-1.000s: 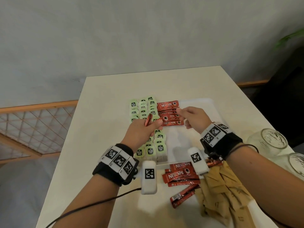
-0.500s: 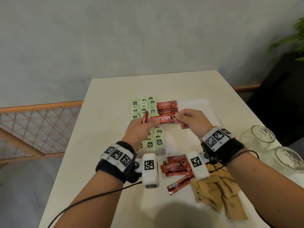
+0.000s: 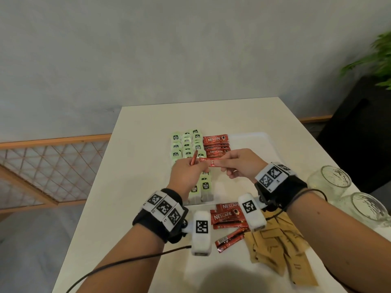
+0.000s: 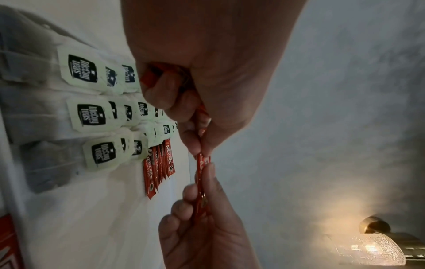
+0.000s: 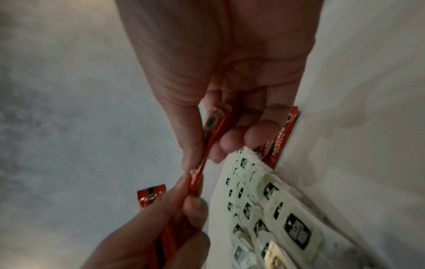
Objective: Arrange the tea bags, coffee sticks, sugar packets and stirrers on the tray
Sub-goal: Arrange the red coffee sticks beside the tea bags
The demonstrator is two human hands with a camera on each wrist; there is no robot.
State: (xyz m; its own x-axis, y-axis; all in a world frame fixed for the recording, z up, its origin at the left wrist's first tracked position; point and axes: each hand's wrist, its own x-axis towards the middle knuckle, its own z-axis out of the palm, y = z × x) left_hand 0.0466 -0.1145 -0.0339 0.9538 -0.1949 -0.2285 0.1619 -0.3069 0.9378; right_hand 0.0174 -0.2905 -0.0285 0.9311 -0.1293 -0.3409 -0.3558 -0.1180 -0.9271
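On the pale surface point(image 3: 148, 127), a white tray point(image 3: 254, 149) carries tea bags point(image 3: 186, 144) and coffee sticks point(image 3: 215, 144). Above it, the left hand point(image 3: 186, 174) and right hand point(image 3: 241, 166) each pinch one end of a coffee stick point(image 3: 211, 161) spanning between them; the left grip also holds a second stick point(image 3: 193, 158), angled upward.

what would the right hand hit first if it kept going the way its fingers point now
Probably the left hand: the right hand points leftward along the thin red coffee stick that both hands pinch, with the left fingers at the stick's other end.
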